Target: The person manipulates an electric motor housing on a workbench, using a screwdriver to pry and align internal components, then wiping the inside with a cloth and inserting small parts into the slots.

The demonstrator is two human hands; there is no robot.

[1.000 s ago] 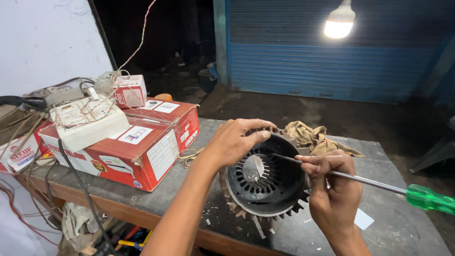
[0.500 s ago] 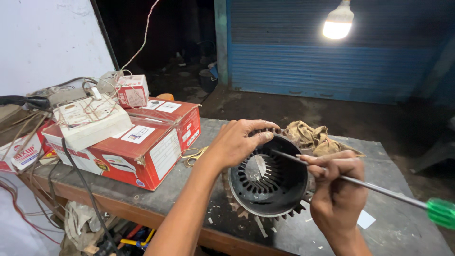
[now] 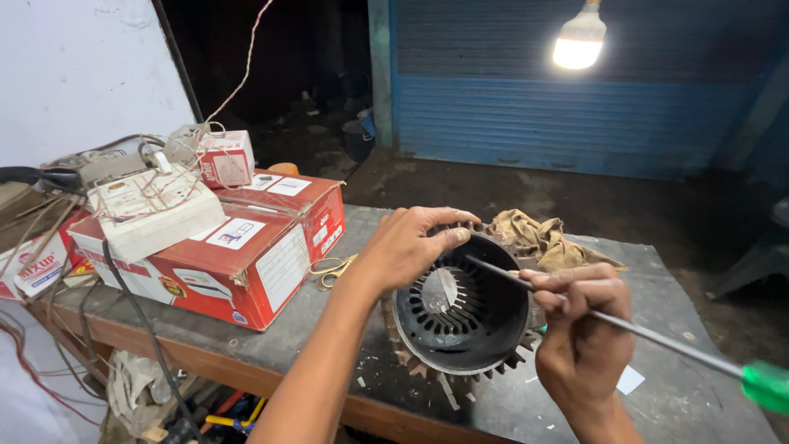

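The left hand (image 3: 411, 247) is covering the near-left rim of the round slotted motor core (image 3: 460, 308), so the part under its palm is staying hidden. The right hand (image 3: 579, 329) is hiding the middle of the screwdriver (image 3: 657, 337) shaft, while the green handle beyond that hand is running off the right edge. Below both hands, the table (image 3: 329, 329) is getting cut off by the bottom edge.

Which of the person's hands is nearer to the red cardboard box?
Left. The left hand grips the stator ring rim, just right of the red cardboard box; the right hand is beyond the ring.
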